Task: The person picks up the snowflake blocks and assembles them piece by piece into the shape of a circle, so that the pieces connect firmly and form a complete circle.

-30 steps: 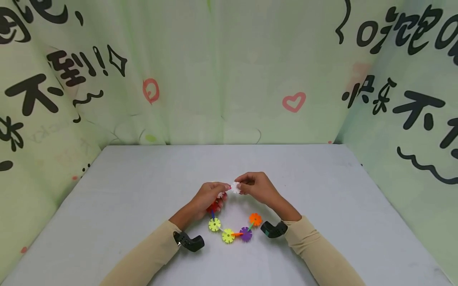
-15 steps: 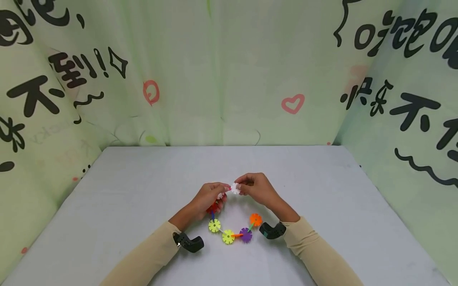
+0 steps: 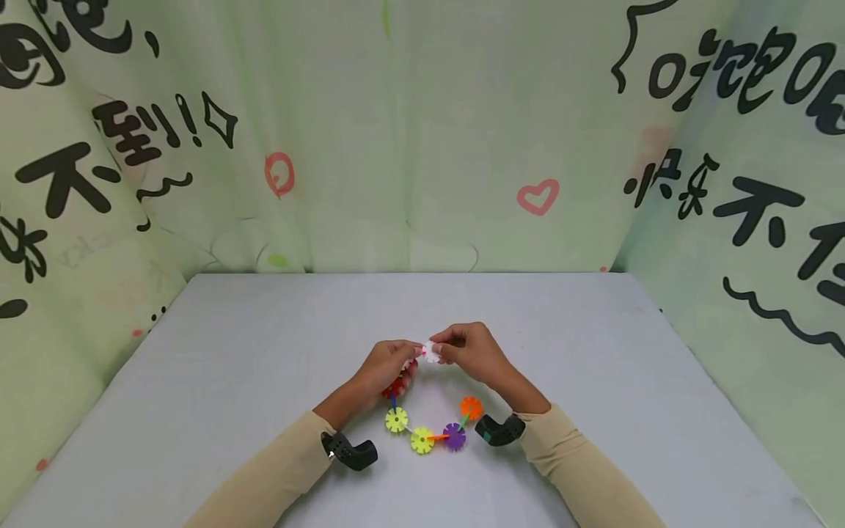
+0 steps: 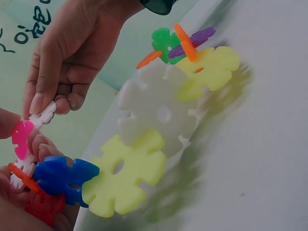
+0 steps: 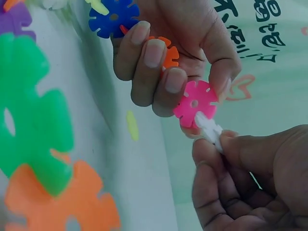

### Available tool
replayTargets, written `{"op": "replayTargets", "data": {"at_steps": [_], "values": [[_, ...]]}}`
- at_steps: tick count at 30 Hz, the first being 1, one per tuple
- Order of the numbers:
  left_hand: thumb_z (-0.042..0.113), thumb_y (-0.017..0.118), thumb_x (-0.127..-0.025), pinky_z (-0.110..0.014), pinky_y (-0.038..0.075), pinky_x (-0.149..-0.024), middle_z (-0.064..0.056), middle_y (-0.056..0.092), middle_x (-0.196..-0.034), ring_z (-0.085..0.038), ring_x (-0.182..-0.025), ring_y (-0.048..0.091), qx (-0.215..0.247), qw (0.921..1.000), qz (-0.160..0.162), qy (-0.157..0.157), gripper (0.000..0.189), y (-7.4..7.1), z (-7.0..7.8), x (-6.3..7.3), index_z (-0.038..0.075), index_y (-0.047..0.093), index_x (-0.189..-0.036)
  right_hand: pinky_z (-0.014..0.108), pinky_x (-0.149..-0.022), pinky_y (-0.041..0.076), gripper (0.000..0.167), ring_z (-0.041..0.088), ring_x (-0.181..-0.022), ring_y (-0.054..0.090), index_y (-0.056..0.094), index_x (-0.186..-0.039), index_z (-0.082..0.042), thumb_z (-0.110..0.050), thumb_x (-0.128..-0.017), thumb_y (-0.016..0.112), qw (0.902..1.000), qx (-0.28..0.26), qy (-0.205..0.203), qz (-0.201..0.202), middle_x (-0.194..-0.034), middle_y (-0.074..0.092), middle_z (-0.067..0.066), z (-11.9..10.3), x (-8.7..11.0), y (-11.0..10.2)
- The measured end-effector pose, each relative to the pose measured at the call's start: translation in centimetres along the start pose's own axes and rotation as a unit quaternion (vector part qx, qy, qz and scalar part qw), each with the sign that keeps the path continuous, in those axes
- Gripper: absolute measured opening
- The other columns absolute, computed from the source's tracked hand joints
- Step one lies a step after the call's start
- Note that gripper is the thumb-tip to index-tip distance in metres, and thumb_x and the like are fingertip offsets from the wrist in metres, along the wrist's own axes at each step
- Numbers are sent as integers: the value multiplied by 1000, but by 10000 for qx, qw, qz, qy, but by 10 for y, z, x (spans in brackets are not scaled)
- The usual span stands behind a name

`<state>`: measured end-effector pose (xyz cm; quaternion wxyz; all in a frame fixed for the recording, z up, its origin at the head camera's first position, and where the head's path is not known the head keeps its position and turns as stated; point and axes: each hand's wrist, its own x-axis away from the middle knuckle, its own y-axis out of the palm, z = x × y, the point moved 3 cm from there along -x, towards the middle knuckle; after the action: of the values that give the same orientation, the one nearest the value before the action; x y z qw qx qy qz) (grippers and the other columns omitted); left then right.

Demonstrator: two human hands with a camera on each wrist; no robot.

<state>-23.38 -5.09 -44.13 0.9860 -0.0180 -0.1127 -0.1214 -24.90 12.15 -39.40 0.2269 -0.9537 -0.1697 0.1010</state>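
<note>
A chain of notched plastic interlocking discs curves over the table, its near part holding a yellow disc [image 3: 422, 441], a purple disc [image 3: 454, 436] and an orange end disc [image 3: 472, 408]. My left hand [image 3: 386, 367] grips the chain's other end, pinching a pink disc [image 5: 195, 101] between thumb and finger. Against that hand's curled fingers lie an orange disc [image 5: 171, 55] and a red disc [image 4: 43, 208], beside a blue disc [image 4: 65, 177]. My right hand [image 3: 477, 353] pinches a small white disc [image 5: 211, 134], its edge meeting the pink disc's rim at a slot.
A white cloth covers the table [image 3: 264, 315]. Pale green curtains [image 3: 409, 132] with black writing stand behind and on both sides. Each wrist wears a black camera [image 3: 500, 430], the right one close to the orange end disc.
The white disc and my right hand have shifted slightly left, closer to my left fingertips, and more pink shows between them. The chain on the table has stayed nearly the same.
</note>
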Motion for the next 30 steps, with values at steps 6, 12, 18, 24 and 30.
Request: {"op": "replayTargets", "data": {"at_steps": [6,12,18,24,30], "values": [[21,50,-99,-21,39,-42,-4,51,-67,-15,-48,43,-16,9999,30,99,31,2,0,0,6,61,-123,31,-65,54,10,37,-73,65,73,-97,2,-2,-90,67,9996,-212,-115,163,-83,70,7,1,1,1],[20,48,-99,-22,40,-43,-5,51,-66,-15,-48,43,-80,9998,62,159,30,-1,1,0,5,60,-123,28,-63,52,10,36,-72,65,73,-96,3,-2,-89,68,9991,-251,-304,144,-82,70,8,-3,-2,5],[25,54,-98,-23,39,-42,-5,51,-62,-16,-47,44,-141,9987,294,383,31,-4,5,4,6,61,-121,29,-65,53,10,37,-74,65,74,-97,1,-4,-90,69,9988,-203,-356,270,-82,70,11,-14,-2,7],[38,67,-92,-22,38,-42,-6,52,-60,-16,-46,45,-202,9991,247,272,41,-7,4,8,6,63,-117,29,-69,54,17,37,-77,65,73,-104,2,-8,-92,68,9990,-243,-361,78,-87,70,13,-14,-1,10],[36,65,-93,-23,46,-45,-10,57,-68,-17,-46,49,-255,9991,296,137,35,-11,0,7,6,65,-111,36,-72,57,23,38,-78,67,67,-112,7,-6,-94,63,9981,-441,-408,-106,-90,69,15,-7,-2,13]]}}
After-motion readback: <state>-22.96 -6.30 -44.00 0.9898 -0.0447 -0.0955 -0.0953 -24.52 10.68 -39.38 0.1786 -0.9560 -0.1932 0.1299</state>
